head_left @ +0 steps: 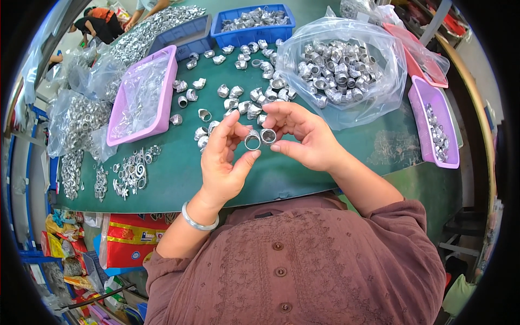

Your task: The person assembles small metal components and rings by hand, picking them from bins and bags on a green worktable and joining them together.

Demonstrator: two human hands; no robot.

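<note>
A: Nearest the body, what are the hands doing?

B: Both are lifted above the green tabletop (325,168). The left hand (225,162) is pinching a small metal ring (252,141) between thumb and fingertips, closed on it. The right hand (303,135) is gripping a second metal ring (268,135) the same way.

A: How are the two rings lying against each other?

B: Side by side, touching or all but touching; I cannot tell which. The left one is sitting slightly lower, the right one directly to its right. Both are showing their open round faces up toward the camera, so each axis is pointing roughly at the viewer, not along the tabletop. Each hand is equally near its own ring.

A: And just beyond the hands?

B: Loose silver fittings (233,97) are lying scattered over the tabletop. To the left, a pink tray (168,92) is holding a clear bag, with flat wire bits (130,173) lying in front of it.

A: Farther out?

B: A big clear bag (338,70) full of the same fittings is sitting to the right, with another pink tray (428,108) past it. At the far edge a blue bin (252,35) is holding more. Another person (100,24) is working in the far left corner.
</note>
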